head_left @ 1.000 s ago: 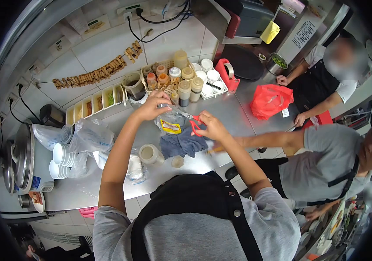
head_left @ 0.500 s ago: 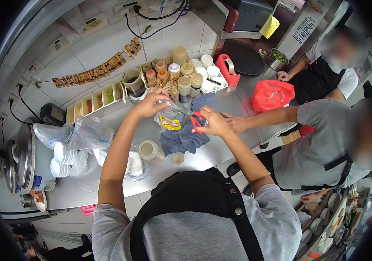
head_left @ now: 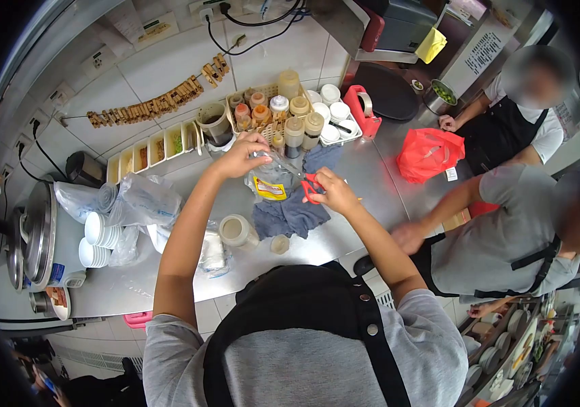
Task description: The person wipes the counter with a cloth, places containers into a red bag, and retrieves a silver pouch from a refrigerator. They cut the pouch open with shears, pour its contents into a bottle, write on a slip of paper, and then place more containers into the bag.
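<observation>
My left hand [head_left: 242, 156] pinches the gathered top of a clear plastic bag [head_left: 258, 178] that bears a yellow label with red edges. In my right hand [head_left: 337, 192] are red-handled scissors [head_left: 312, 188], their blades pointing up and left at the bag's top, close to my left fingers. The bag's lower part rests over a crumpled blue-grey cloth [head_left: 288, 218] on the steel counter. Nearer to me stand an open, pale plastic jar [head_left: 237, 232] and a small clear cup [head_left: 279, 244].
Behind the bag is a basket of sauce bottles [head_left: 294, 130], with white-lidded tubs [head_left: 339, 111] beside it. A red plastic bag [head_left: 429, 154] sits at right near two co-workers. Stacked white cups [head_left: 96, 252] and plastic bags [head_left: 146, 198] occupy the left. Wooden clothespins [head_left: 146, 108] hang along the wall.
A co-worker's arm has drawn back from the counter beside my right hand toward its front edge. My right hand and the scissors have shifted slightly; my left hand still pinches the plastic bag.
</observation>
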Available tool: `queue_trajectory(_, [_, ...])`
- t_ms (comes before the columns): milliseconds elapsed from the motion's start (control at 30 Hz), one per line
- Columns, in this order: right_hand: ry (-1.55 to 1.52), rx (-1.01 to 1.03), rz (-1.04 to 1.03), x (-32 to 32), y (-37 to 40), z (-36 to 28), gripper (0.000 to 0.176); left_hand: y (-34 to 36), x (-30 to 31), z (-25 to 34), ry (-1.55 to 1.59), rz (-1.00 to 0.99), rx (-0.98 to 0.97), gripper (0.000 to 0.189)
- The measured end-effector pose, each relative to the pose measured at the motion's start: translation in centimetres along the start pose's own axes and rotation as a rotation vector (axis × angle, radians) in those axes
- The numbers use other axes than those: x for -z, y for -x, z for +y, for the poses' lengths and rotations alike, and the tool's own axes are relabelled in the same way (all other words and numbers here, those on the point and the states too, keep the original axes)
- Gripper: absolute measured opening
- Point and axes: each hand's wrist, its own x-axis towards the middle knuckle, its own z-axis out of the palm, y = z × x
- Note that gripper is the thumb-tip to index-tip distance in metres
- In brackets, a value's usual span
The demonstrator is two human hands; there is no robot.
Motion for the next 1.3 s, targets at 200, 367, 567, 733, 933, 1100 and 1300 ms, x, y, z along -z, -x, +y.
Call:
queue_trajectory(200, [-0.035, -0.005, -0.007, 1.0, -0.7, -1.9, 0.041, -0.3, 0.1, -0.1, -0.01, -0.038, -0.01, 0.024])
queue_trajectory(367, [-0.038, 0.042, 0.061, -0.5, -1.0, -1.2, 0.04, 0.1, 0.2, -0.1, -0.011, -0.006, 0.023, 0.022])
queue_trajectory(567, [-0.045, 0.031, 0.12, -1.4, -0.8, -1.1, 0.039, 0.1, 0.2, -0.3, 0.006, 0.008, 0.038, 0.02])
queue_trajectory(733, [-0.097, 0.075, 0.139, -0.6, -1.9, -2.1, 0.038, -0.3, -0.2, -0.2, -0.068, -0.043, -0.007, 0.02])
queue_trajectory(933, [-0.129, 0.04, 0.037, 1.3, -2.5, -2.0, 0.045, -0.5, -0.2, -0.2, -0.018, -0.039, 0.035, 0.02])
queue_trajectory(1100, [-0.129, 0.016, -0.004, 1.8, -1.8, -1.8, 0.049, -0.5, -0.3, -0.1, -0.025, -0.022, 0.037, 0.025])
queue_trajectory(1300, [-0.137, -0.066, 0.02, 1.0, -1.3, -2.4, 0.045, -0.8, -0.5, -0.1, -0.056, -0.018, 0.026, 0.025])
